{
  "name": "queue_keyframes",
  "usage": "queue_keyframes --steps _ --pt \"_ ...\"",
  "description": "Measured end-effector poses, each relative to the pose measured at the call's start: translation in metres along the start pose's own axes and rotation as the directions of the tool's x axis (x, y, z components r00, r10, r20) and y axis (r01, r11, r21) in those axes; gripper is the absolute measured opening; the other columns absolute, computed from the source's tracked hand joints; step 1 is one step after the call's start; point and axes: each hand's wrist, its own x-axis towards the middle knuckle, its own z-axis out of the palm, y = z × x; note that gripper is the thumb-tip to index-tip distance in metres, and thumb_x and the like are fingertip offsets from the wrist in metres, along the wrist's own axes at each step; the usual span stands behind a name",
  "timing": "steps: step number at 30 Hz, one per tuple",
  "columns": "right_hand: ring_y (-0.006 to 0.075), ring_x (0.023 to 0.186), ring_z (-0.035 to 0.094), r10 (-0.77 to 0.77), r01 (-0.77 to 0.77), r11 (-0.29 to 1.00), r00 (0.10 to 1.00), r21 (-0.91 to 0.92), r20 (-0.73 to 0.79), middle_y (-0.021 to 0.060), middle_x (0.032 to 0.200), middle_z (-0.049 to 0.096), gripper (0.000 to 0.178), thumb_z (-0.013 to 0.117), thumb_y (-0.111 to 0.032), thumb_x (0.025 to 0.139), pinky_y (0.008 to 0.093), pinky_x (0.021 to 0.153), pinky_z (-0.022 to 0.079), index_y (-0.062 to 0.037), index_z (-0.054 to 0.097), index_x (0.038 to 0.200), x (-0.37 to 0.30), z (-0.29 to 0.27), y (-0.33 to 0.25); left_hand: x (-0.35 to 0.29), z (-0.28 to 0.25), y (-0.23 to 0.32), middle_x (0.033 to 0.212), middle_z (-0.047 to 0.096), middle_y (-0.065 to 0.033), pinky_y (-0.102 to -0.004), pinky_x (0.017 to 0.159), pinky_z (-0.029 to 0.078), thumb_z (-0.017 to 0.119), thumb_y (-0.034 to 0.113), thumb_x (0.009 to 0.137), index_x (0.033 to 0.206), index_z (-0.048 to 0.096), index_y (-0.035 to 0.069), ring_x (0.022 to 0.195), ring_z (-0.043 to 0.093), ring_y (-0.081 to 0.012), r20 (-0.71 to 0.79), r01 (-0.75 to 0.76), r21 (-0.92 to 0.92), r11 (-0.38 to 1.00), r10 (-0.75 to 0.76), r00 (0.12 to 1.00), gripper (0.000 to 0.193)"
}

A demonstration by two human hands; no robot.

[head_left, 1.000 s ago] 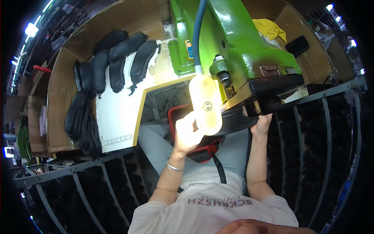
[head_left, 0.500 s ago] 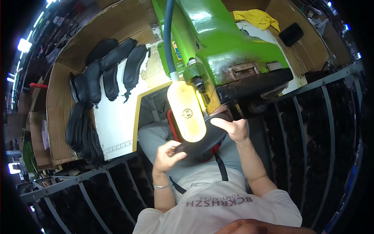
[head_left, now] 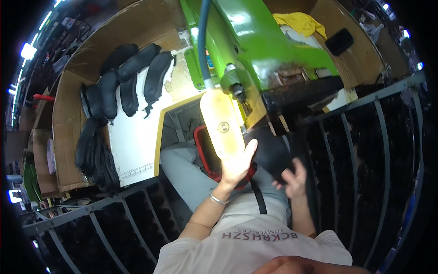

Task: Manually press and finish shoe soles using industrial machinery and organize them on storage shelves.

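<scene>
A flat black piece [head_left: 270,154] with a curved edge hangs under the green machine's head, between my two hands. My left hand [head_left: 236,168] is at its left side, just below the glowing oval lamp [head_left: 222,125]. The left thumb stretches up beside the piece, while the lamp hides most of the other fingers. At the lower right edge of the piece is my right hand [head_left: 294,180], somewhat blurred, thumb above and fingertips partly underneath. The green machine [head_left: 273,50] fills the top middle, and its dark lower end hides the upper part of the piece.
Several black curved padded pieces [head_left: 157,77] lie on the white table [head_left: 132,141] at left, inside cardboard walls [head_left: 68,132]. A yellow cloth [head_left: 301,23] and a black slab-like object [head_left: 340,42] lie at right. Below the lamp is a red-rimmed container [head_left: 203,141]. Metal rails [head_left: 385,137] flank me.
My left hand has moved right and up, close under the lamp. My right hand has dropped down and right from the machine's head. The black piece has turned and shifted right.
</scene>
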Motion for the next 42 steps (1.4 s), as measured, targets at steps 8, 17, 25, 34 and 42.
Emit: queue_keyframes --steps 8,17,25,34,42 --pt "0.0104 0.060 0.057 -0.137 0.140 0.989 0.988 -0.043 0.075 0.0053 0.083 0.059 0.031 0.067 -0.011 0.077 0.0214 0.044 0.045 -0.0030 0.049 0.101 0.074 -0.014 -0.061 0.001 -0.017 0.014 0.080 0.062 -0.0027 -0.0180 0.061 0.045 0.068 -0.005 0.078 0.095 0.060 -0.003 0.066 0.055 -0.0056 0.029 0.119 -0.361 0.925 -0.116 0.993 0.019" --pt "0.0251 0.066 0.063 0.025 -0.044 0.967 0.997 0.250 0.079 0.0142 0.088 0.061 0.035 0.062 -0.010 0.082 0.0342 0.053 0.052 -0.0013 0.045 0.112 0.035 0.001 0.021 0.017 0.014 0.008 0.078 0.061 -0.0024 -0.0186 0.063 0.046 0.071 -0.005 0.076 0.088 0.057 0.001 0.070 0.057 -0.0066 -0.128 0.038 -0.297 0.954 -0.079 0.989 0.019" --pt "0.0149 0.059 0.059 -0.080 0.079 0.996 0.997 0.049 0.017 0.0093 0.080 0.060 0.028 0.068 -0.013 0.076 0.0266 0.045 0.048 0.0001 0.051 0.094 0.053 0.007 -0.036 -0.005 -0.008 -0.011 0.091 0.066 -0.0087 -0.0261 0.074 0.049 0.076 -0.002 0.071 0.098 0.061 -0.006 0.080 0.062 -0.0134 -0.286 -0.016 -0.507 0.862 -0.151 0.946 0.031" --pt "0.0184 0.069 0.057 -0.078 0.073 0.961 0.997 0.266 0.008 0.0107 0.091 0.058 0.029 0.060 -0.015 0.087 0.0325 0.053 0.048 -0.0027 0.047 0.110 0.044 -0.008 0.020 0.015 0.007 0.000 0.087 0.067 -0.0069 -0.0256 0.071 0.050 0.080 0.004 0.069 0.098 0.062 -0.004 0.078 0.063 -0.0130 -0.157 -0.059 -0.321 0.945 0.008 0.987 0.035" --pt "0.0110 0.037 0.043 -0.154 0.165 0.983 0.980 0.082 -0.123 0.0064 0.066 0.055 0.018 0.054 -0.009 0.083 0.0245 0.035 0.039 -0.0010 0.050 0.098 0.054 0.005 -0.043 0.001 -0.005 0.005 0.093 0.067 -0.0071 -0.0269 0.079 0.049 0.077 -0.001 0.071 0.103 0.061 -0.004 0.084 0.062 -0.0131 -0.142 0.015 -0.464 0.886 -0.091 0.986 0.035"
